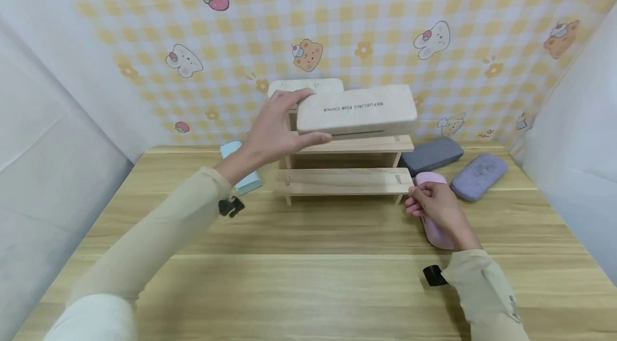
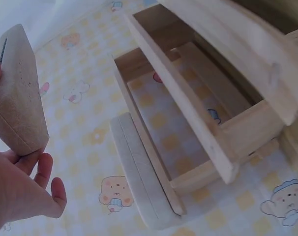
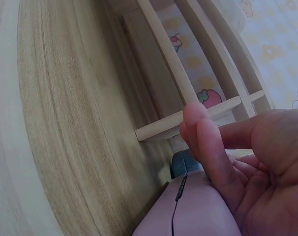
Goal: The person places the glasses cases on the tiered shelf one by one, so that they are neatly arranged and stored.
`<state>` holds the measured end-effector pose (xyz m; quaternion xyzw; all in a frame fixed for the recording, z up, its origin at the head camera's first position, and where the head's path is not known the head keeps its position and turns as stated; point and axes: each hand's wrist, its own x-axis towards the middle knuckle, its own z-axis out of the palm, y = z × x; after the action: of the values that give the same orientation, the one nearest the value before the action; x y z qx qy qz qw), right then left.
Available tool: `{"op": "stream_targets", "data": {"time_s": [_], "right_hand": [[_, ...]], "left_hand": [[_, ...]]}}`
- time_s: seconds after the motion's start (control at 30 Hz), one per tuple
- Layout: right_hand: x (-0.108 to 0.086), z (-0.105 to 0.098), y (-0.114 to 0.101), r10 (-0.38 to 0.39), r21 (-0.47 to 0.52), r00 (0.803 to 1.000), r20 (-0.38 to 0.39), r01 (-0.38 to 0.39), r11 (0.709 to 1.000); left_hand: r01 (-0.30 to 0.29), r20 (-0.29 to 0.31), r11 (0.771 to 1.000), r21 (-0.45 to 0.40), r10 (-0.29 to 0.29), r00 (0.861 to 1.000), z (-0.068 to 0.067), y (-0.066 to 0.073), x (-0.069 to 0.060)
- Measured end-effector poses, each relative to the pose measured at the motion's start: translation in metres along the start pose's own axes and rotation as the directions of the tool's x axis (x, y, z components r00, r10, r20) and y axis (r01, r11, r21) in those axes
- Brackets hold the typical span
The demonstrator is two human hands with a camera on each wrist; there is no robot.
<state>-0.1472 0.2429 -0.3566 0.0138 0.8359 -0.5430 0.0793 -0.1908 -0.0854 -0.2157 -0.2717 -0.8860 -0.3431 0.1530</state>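
Note:
In the head view my left hand [image 1: 272, 135] holds a cream case [image 1: 356, 110] with printed lettering, thumb on the near side and fingers on the far side, raised above a stepped wooden shelf [image 1: 344, 180]. The left wrist view shows this case [image 2: 22, 93] at the left, in the left hand [image 2: 23, 187]. My right hand [image 1: 441, 210] pinches the right end of the lowest board, over a pink case [image 1: 436, 236]. In the right wrist view the thumb and finger of the right hand [image 3: 252, 167] meet at the board's end. Another cream case [image 1: 306, 85] lies on the top tier.
A light blue case [image 1: 248, 183] lies left of the shelf, partly behind the left forearm. To the right are a dark grey case [image 1: 434, 154] and a purple-grey case [image 1: 479, 176]. A checked cloth [image 1: 241, 52] hangs behind the wooden table [image 1: 299, 293].

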Motion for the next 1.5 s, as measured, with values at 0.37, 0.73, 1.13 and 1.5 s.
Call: {"op": "stream_targets", "data": {"time_s": [0.37, 0.73, 1.13, 1.5], "right_hand": [[-0.005, -0.006, 0.004, 0.001, -0.013, 1.000, -0.001, -0.001, 1.000], [-0.003, 0.002, 0.005, 0.005, 0.036, 1.000, 0.007, -0.005, 0.999], [0.002, 0.003, 0.003, -0.009, 0.003, 1.000, 0.000, 0.009, 1.000], [0.002, 0.001, 0.000, -0.005, -0.016, 1.000, -0.010, 0.005, 1.000]], "left_hand": [[-0.061, -0.011, 0.996, -0.067, 0.061, 0.998, 0.027, 0.003, 0.068], [0.047, 0.135, 0.998, -0.049, -0.040, 0.990, 0.039, 0.000, 0.106], [0.103, 0.116, 0.981, 0.166, -0.124, 0.986, 0.055, -0.010, 0.130], [0.120, 0.149, 0.959, 0.257, -0.162, 0.976, 0.073, -0.015, 0.144]]}}
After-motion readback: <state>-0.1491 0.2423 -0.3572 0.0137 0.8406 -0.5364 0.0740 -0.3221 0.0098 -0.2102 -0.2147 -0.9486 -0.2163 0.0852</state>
